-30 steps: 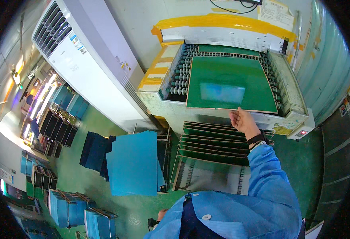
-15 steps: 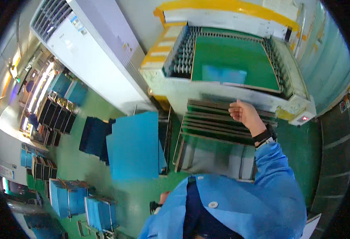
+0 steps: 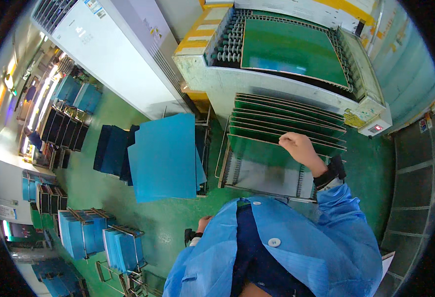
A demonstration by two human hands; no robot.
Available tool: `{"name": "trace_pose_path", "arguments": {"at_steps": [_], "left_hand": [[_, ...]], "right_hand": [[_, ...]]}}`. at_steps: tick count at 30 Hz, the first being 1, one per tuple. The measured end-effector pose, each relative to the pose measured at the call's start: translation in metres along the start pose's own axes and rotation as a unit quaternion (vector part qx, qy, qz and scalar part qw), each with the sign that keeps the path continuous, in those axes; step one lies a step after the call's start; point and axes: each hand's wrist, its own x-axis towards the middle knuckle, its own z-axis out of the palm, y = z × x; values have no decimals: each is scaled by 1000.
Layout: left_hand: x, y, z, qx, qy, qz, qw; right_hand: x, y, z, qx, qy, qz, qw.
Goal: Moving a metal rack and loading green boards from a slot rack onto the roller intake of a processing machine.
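My right hand (image 3: 300, 152) is over the rack, its fingers curled together at the top edge of the nearest green board (image 3: 253, 149). Whether they pinch that edge is hidden. Several more thin green boards (image 3: 287, 110) stand upright behind it, one after another, in a metal rack (image 3: 226, 171) with a greyish base. Low beside the coat, only a small part of my left hand (image 3: 205, 222) shows, its fingers hidden. Beyond the rack a large green board (image 3: 290, 49) lies flat on the rollers of a conveyor machine (image 3: 202, 69).
Left of the rack, blue sheets (image 3: 163, 158) stand on another rack. A tall white cabinet unit (image 3: 108, 54) rises behind them. Racks of blue sheets (image 3: 121, 250) stand on the green floor at lower left. A dark panelled surface (image 3: 409, 198) runs along the right.
My right hand has come down from the back boards to the nearest board's edge, fingers curling closer. The view has tilted, so the machine and racks sit higher.
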Motion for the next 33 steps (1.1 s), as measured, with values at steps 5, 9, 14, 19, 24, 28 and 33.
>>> {"name": "trace_pose_path", "arguments": {"at_steps": [5,9,14,19,24,28,33], "left_hand": [[-14,36,-6,82,21,-42,996],[-8,-19,0,-30,24,-16,999],[-9,-21,4,-162,-3,-68,985],[-13,-46,2,-79,10,-32,996],[-40,-3,-13,-10,24,-23,999],[-31,-35,-2,-81,27,-39,996],[-33,-26,-4,-50,31,-37,998]], "right_hand": [[-12,24,0,-250,13,-48,967],[-9,28,6,-356,-84,45,930],[-3,47,9,-401,-50,71,912],[-1,39,14,-387,-57,79,917],[-2,31,14,-413,-70,139,897],[-4,27,17,-401,-47,124,906],[-7,29,19,-394,-30,135,909]]}}
